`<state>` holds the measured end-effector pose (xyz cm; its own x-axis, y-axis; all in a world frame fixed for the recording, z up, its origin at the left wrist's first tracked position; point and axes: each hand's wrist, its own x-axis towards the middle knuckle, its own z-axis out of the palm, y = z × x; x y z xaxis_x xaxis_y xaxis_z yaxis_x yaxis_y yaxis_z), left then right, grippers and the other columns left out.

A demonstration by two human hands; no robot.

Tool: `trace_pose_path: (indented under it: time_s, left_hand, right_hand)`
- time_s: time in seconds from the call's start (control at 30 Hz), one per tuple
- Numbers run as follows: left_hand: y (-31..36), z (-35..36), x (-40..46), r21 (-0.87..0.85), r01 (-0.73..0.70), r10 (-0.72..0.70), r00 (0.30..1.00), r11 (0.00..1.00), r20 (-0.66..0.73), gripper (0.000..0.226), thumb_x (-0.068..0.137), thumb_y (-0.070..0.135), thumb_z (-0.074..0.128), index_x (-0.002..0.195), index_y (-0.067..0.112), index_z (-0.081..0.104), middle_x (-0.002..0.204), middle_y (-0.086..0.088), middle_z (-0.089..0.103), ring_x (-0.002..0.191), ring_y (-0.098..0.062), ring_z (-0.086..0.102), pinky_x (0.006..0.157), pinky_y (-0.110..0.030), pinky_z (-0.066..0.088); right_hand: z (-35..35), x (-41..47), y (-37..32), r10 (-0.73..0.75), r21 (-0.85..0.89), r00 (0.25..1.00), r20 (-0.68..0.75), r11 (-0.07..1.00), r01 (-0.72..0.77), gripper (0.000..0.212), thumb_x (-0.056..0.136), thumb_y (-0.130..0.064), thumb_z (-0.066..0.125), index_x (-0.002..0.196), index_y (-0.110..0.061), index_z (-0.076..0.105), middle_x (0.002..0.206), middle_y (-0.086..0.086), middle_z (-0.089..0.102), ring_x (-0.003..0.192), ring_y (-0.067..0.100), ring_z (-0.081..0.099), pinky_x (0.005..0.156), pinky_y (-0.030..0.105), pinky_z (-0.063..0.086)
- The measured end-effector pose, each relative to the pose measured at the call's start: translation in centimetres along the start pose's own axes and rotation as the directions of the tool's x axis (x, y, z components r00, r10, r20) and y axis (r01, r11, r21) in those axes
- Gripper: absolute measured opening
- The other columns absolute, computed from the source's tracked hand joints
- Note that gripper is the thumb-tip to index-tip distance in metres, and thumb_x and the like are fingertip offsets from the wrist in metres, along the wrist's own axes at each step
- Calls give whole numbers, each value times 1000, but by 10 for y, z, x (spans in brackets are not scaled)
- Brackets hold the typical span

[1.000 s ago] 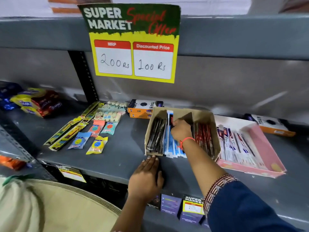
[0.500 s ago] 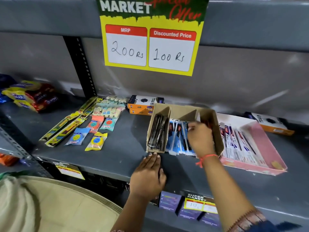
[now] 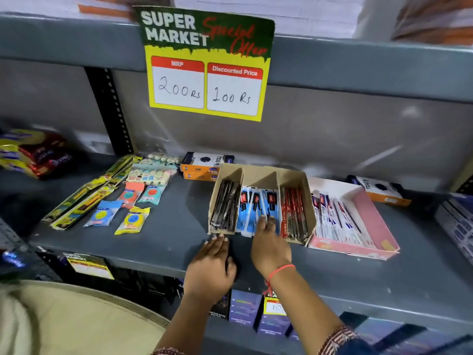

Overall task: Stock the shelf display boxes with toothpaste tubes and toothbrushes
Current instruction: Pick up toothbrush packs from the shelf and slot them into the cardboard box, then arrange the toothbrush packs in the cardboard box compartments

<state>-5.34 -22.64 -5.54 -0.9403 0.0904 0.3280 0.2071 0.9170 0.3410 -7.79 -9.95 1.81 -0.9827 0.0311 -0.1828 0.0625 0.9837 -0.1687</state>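
A brown cardboard display box (image 3: 263, 172) on the grey shelf (image 3: 166, 239) has three compartments: dark toothbrush packs (image 3: 225, 206) on the left, blue packs (image 3: 253, 208) in the middle, red packs (image 3: 294, 213) on the right. Beside it on the right, a pink display box (image 3: 371, 221) holds white toothpaste cartons (image 3: 335, 221). My right hand (image 3: 271, 244) lies at the box's open front, fingertips pressing on the blue packs. My left hand (image 3: 212, 267) rests flat on the shelf just below the box's left front corner, holding nothing.
Loose yellow toothbrush packs (image 3: 84, 196) and small sachets (image 3: 133, 219) lie on the shelf's left. Orange-and-black cartons (image 3: 204, 165) stand behind the brown box, another (image 3: 378, 188) behind the pink one. A price sign (image 3: 207, 65) hangs from the upper shelf. Snack packs (image 3: 33, 152) sit far left.
My right hand has pulled back from deep in the box to its front edge, now touching the blue packs' near ends. My left hand stayed flat on the shelf.
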Motion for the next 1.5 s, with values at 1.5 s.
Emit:
trace_pose_path:
  time_s: [1.5]
  left_hand:
    - [-3, 6, 0, 3, -5, 5, 1000, 1000, -19, 51, 76, 28, 36, 101, -1, 71, 106, -16, 69, 97, -27, 66, 85, -45, 49]
  right_hand:
    - [-21, 21, 1, -216, -318, 961, -172, 936, 154, 55, 90, 14, 33, 142, 18, 16, 114, 19, 67, 102, 32, 68, 74, 35, 54]
